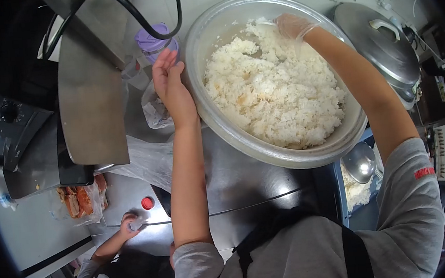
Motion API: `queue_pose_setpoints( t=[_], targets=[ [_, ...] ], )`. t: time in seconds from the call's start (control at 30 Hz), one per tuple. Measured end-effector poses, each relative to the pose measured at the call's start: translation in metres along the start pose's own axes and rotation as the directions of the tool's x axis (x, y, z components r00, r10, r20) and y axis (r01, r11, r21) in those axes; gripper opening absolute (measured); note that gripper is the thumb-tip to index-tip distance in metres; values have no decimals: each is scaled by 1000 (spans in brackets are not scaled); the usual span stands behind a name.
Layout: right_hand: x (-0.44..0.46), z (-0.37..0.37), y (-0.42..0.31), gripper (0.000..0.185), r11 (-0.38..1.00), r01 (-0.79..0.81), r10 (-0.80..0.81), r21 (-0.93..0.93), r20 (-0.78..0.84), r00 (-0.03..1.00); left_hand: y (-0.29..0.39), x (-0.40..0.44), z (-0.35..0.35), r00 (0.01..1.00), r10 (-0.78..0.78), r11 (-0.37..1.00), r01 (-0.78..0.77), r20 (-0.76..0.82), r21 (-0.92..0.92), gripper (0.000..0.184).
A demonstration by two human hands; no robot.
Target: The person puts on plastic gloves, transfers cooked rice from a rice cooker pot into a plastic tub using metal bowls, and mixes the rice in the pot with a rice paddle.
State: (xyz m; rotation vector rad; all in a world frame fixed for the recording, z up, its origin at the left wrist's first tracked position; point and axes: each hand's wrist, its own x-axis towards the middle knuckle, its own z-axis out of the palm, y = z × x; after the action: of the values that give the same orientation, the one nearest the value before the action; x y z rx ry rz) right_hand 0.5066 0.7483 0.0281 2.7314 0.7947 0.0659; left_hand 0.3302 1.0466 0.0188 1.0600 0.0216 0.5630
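Note:
A large metal basin (281,158) holds a heap of cooked white rice (276,93). My right hand (293,26), in a clear plastic glove, is at the far side inside the basin, closed around what looks like a white rice paddle (265,23); most of it is hidden by the hand and rice. Against the basin's left outer rim rests my left hand (173,88), bare, its fingers stretched out and holding nothing. Beside it are a purple-lidded container (153,40) and a clear plastic bag (156,110).
A metal lid with a handle (379,43) is at the right. Below it, a ladle (359,162) lies over a blue-edged tub (341,192) of rice. Left are a steel machine (92,107) and bagged meat (81,200). Another person's hand (130,225) holds something clear near a red cap (147,203).

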Motion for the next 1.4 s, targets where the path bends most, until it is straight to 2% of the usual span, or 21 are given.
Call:
queue_pose_setpoints(
  t=[0.07, 0.17, 0.27, 0.4, 0.47, 0.5, 0.57, 0.67, 0.7, 0.73, 0.77, 0.83, 0.87, 0.93, 0.97, 1.03, 1.17, 1.23, 1.27, 1.33, 1.4],
  targets=[
    [-2, -2, -5, 26, 977, -142, 121, 160, 134, 984, -3, 0, -3, 999, 47, 999, -47, -18, -14, 34],
    [0, 25, 3, 32, 952, -230, 209, 201, 124, 970, -2, 0, -2, 998, 42, 999, -43, -36, -6, 34],
    [11, 71, 28, 32, 944, -225, 171, 243, 223, 960, -3, 0, -1, 998, 47, 999, -47, -44, -8, 34],
    [-9, 60, 1, 28, 956, -146, 135, 256, 58, 989, -7, 3, -3, 997, 65, 998, -64, -29, 18, 35],
    [-31, 10, -60, 25, 853, -307, 153, 423, 360, 920, -2, 4, -3, 998, 61, 998, -61, -19, 22, 36],
    [-36, 3, -71, 25, 852, -312, 155, 420, 366, 918, -2, 2, 0, 999, 47, 999, -47, -11, 15, 36],
    [-42, -9, -86, 23, 920, -9, -76, 393, 199, 977, -1, 2, -1, 999, 40, 999, -40, -2, 27, 37],
    [-68, -54, -96, 28, 966, 153, -172, 209, 75, 982, -4, 5, -2, 998, 56, 998, -56, 40, 18, 38],
    [-73, -73, -89, 28, 968, 143, -162, 205, 77, 984, -2, 3, -1, 998, 49, 999, -49, 33, 22, 38],
    [-80, -92, -81, 34, 889, -64, -20, 454, 177, 984, -1, 2, -1, 999, 38, 999, -39, 30, 27, 38],
    [-86, -100, -75, 42, 713, -277, 90, 644, 307, 947, -1, 2, -1, 999, 29, 999, -30, 42, 22, 38],
    [-77, -93, -23, 51, 905, -122, 56, 407, 171, 984, -1, 1, -1, 999, 17, 1000, -17, 37, -5, 37],
    [-77, -105, -25, 51, 903, -130, 61, 409, 177, 982, 1, 1, -1, 999, 12, 1000, -12, 44, 5, 36],
    [-74, -138, -32, 43, 827, -491, 400, 274, 326, 856, 3, 1, 0, 999, -2, 1000, 2, 44, 2, 35],
    [-60, -108, -21, 43, 826, -494, 400, 273, 335, 853, 3, 1, 0, 999, -8, 1000, 9, 36, -6, 35],
    [-27, -28, 11, 30, 913, -386, 380, 134, 72, 922, 4, 0, 0, 999, -16, 1000, 16, 39, -4, 35],
    [-2, -19, -21, 21, 881, -426, 421, 206, 67, 904, 3, -5, 0, 998, -12, 1000, 13, 57, -16, 34],
    [26, -7, -16, 22, 983, -178, 182, -40, 140, 973, 0, -4, 2, 997, 9, 999, -13, 81, 47, 34],
    [26, -13, -22, 22, 984, -175, 178, -32, 132, 975, 0, -4, 4, 994, 27, 993, -39, 106, 109, 34],
    [16, -29, -39, 23, 984, -156, 127, 86, 281, 951, -2, -3, 4, 995, 28, 993, -39, 96, 115, 34],
    [32, 32, -29, 27, 944, -165, 74, 286, 303, 950, -2, -2, 4, 996, 20, 993, -29, 81, 111, 34]
  ],
)
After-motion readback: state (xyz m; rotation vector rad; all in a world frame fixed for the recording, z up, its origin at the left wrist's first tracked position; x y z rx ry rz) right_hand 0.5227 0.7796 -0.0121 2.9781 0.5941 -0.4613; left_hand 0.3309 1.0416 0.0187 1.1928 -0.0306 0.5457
